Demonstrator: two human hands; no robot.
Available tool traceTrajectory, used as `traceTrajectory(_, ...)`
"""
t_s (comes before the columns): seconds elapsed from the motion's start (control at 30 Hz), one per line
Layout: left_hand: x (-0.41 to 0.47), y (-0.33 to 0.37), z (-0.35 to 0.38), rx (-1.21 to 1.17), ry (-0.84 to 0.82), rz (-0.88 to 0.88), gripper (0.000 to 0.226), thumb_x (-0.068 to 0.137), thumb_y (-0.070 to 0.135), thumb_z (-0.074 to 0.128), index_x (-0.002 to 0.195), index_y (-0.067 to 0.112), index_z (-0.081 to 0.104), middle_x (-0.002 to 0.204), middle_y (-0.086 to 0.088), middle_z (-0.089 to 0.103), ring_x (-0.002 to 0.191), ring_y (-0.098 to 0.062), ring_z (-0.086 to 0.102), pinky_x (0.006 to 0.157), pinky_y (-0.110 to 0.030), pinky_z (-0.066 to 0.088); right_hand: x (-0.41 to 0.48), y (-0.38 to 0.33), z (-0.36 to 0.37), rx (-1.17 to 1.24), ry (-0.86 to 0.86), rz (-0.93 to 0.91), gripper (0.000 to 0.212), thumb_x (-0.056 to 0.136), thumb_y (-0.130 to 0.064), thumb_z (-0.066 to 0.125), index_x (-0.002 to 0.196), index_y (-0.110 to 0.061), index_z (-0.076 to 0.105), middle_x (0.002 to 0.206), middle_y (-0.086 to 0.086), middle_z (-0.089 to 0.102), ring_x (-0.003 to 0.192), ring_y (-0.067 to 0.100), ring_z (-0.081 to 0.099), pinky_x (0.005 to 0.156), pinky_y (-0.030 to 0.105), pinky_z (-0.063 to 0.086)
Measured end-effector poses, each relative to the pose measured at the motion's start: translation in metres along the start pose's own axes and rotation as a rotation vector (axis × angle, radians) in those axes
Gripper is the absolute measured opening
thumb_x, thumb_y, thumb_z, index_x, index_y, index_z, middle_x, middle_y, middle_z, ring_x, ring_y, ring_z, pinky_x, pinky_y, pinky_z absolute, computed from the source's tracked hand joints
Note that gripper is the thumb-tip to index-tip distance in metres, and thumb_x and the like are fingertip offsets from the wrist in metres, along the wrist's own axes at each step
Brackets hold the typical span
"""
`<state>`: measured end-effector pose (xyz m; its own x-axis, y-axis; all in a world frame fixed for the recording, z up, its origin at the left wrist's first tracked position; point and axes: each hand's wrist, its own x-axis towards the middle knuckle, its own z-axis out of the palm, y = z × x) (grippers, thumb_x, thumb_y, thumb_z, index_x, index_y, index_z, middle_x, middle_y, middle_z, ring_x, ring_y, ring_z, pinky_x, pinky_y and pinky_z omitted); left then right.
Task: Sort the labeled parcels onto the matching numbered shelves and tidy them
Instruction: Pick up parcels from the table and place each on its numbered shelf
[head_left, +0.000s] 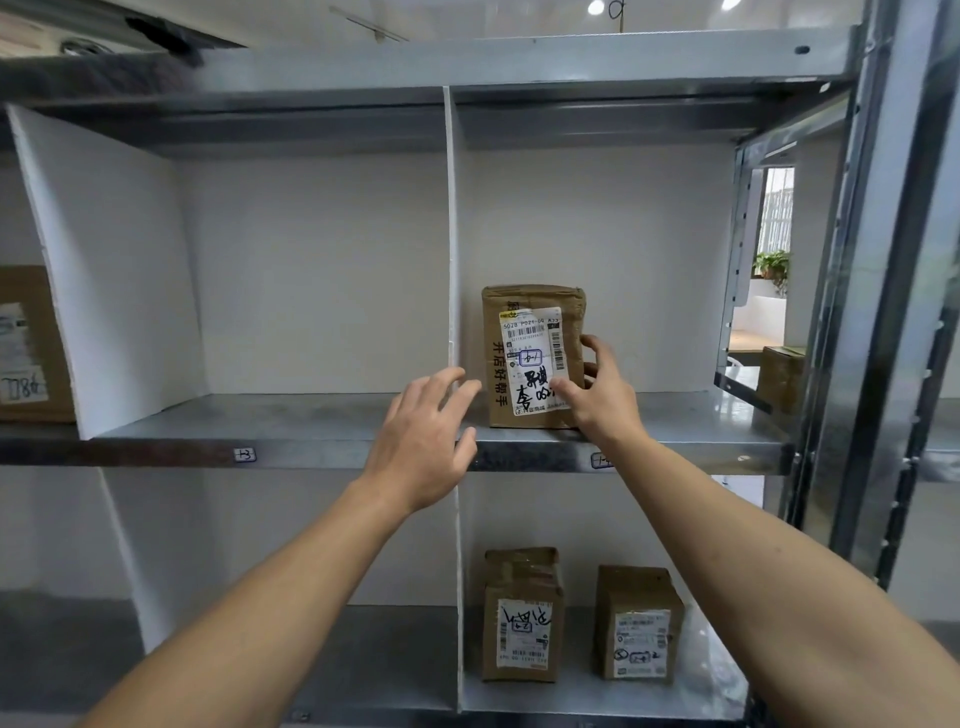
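A brown cardboard parcel (530, 358) with a white label and handwriting stands upright on the metal shelf (311, 415), in the compartment right of the white divider (453, 260). My right hand (602, 395) touches its right side and lower front, fingers curled around the edge. My left hand (426, 436) hovers open just left of the parcel, in front of the divider, fingers spread and not touching the box. A small tag (601, 460) on the shelf's front edge sits under this compartment; another tag (244, 454) marks the left compartment.
Two more brown labeled parcels (522, 618) (641, 623) stand on the shelf below, right compartment. Another box (31, 343) sits at far left behind a white divider. A steel upright (883, 260) bounds the rack on the right, with a box (782, 376) beyond it.
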<state>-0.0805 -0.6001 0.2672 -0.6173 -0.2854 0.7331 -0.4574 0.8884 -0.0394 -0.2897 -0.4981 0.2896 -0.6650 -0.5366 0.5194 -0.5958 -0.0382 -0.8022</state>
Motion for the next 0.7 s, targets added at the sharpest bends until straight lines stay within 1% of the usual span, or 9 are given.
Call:
traceTrajectory(0.07,0.0,-0.002,0.0,-0.009,0.0,0.01,0.051,0.089,0.032,0.052,0.138,0.017,0.048,0.143,-0.006,0.042,0.125,-0.026,0.042,0.102,-0.044,0.04,-0.001,-0.001,-0.001,-0.019,0.007,0.011,0.062,0.096,-0.023,0.068,0.148,-0.03,0.036,0.128,0.003,0.063,0.097,0.013,0.057,0.08,0.025,0.046)
traceTrajectory(0.17,0.0,-0.004,-0.002,-0.039,-0.003,0.023,0.052,0.088,0.033,0.049,0.138,0.017,0.048,0.142,-0.006,0.043,0.125,-0.026,0.041,0.102,-0.045,0.041,-0.002,-0.002,-0.001,-0.051,0.025,0.026,0.064,0.095,-0.027,0.069,0.149,-0.03,0.035,0.131,0.006,0.063,0.101,0.018,0.058,0.086,0.029,0.046)
traceTrajectory(0.23,-0.002,-0.005,-0.004,-0.06,-0.009,0.036,0.052,0.089,0.033,0.047,0.139,0.018,0.047,0.143,-0.005,0.042,0.126,-0.024,0.04,0.104,-0.044,0.038,-0.005,-0.003,0.0,-0.069,0.038,0.049,0.069,0.093,-0.031,0.07,0.152,-0.029,0.033,0.137,0.011,0.059,0.115,0.025,0.059,0.097,0.037,0.047)
traceTrajectory(0.3,-0.005,-0.009,-0.006,-0.077,-0.005,0.057,0.052,0.09,0.034,0.046,0.139,0.018,0.047,0.14,-0.004,0.045,0.125,-0.023,0.041,0.104,-0.043,0.039,-0.012,-0.007,-0.002,-0.074,0.06,0.072,0.072,0.093,-0.034,0.07,0.154,-0.027,0.032,0.144,0.013,0.054,0.13,0.028,0.053,0.107,0.044,0.045)
traceTrajectory(0.37,-0.01,-0.012,-0.007,-0.09,-0.011,0.081,0.051,0.09,0.033,0.046,0.138,0.018,0.047,0.134,-0.003,0.051,0.122,-0.022,0.045,0.103,-0.043,0.042,-0.022,-0.01,-0.003,-0.082,0.091,0.07,0.071,0.094,-0.035,0.069,0.154,-0.024,0.033,0.147,0.013,0.051,0.135,0.027,0.049,0.11,0.047,0.043)
traceTrajectory(0.43,-0.016,-0.016,-0.007,-0.105,-0.033,0.097,0.049,0.091,0.032,0.047,0.138,0.017,0.048,0.132,-0.002,0.053,0.121,-0.022,0.047,0.102,-0.042,0.042,-0.036,-0.013,-0.004,-0.105,0.126,0.057,0.067,0.095,-0.036,0.068,0.152,-0.022,0.036,0.147,0.012,0.051,0.136,0.026,0.048,0.111,0.047,0.043)
traceTrajectory(0.57,-0.035,-0.019,-0.005,-0.134,-0.096,0.147,0.05,0.09,0.035,0.047,0.137,0.018,0.049,0.131,-0.002,0.054,0.12,-0.023,0.048,0.1,-0.042,0.041,-0.071,-0.017,-0.001,-0.218,0.187,0.016,0.059,0.095,-0.036,0.067,0.147,-0.017,0.045,0.145,0.005,0.053,0.133,0.02,0.049,0.111,0.042,0.043)
traceTrajectory(0.63,-0.049,-0.019,-0.003,-0.145,-0.132,0.187,0.051,0.089,0.037,0.045,0.136,0.018,0.049,0.13,-0.002,0.054,0.119,-0.023,0.049,0.099,-0.042,0.042,-0.095,-0.018,0.001,-0.281,0.195,0.005,0.054,0.097,-0.033,0.064,0.145,-0.016,0.047,0.143,0.004,0.053,0.126,0.015,0.051,0.103,0.03,0.043)
traceTrajectory(0.7,-0.064,-0.021,-0.001,-0.171,-0.161,0.219,0.051,0.087,0.038,0.046,0.134,0.018,0.051,0.128,-0.002,0.056,0.118,-0.025,0.05,0.097,-0.042,0.042,-0.121,-0.018,0.005,-0.372,0.178,-0.001,0.05,0.099,-0.03,0.062,0.144,-0.015,0.048,0.141,0.003,0.052,0.115,0.007,0.048,0.097,0.022,0.037)
